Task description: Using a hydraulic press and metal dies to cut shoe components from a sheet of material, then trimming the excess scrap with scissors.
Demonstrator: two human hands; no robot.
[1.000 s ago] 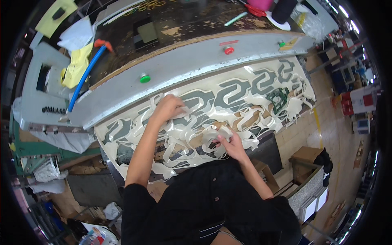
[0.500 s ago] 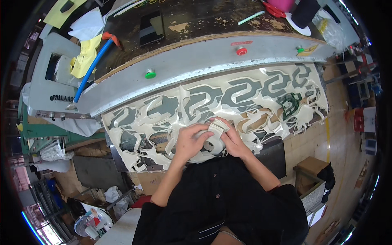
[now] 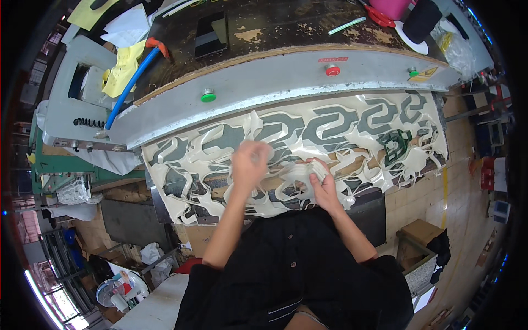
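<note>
- Stack of cream pieces point(image 3: 317, 168): one, over the sheet's near half, in front of the black shirt point(image 3: 294, 264). Piece count: can't tell, edges blurred.
- Right hand point(image 3: 325, 192): gripping the stack, thumb across its near face.
- Left hand point(image 3: 252, 165): left of the stack, apart from it, fingers curled. Motion-blurred; can't tell if it holds anything.
- Cream sheet point(image 3: 175, 213): under both hands, cut through. Far row shows six S-like openings; near side is tangled offcuts.
- Green frame point(image 3: 395, 146): one, on the sheet, right of the hands.
- Grey beam point(image 3: 264, 81), beyond the sheet: three buttons, being left green button point(image 3: 208, 95), red button point(image 3: 331, 70), right green button point(image 3: 412, 72).
- Labels: two. Red label point(image 3: 333, 59) above the red button carries printed lettering; yellow label point(image 3: 424, 75) beside the right green button, print too small.
- Dark worktop point(image 3: 286, 33): one phone point(image 3: 212, 37), one pale green pen point(image 3: 347, 26), one black spool point(image 3: 421, 22).
</note>
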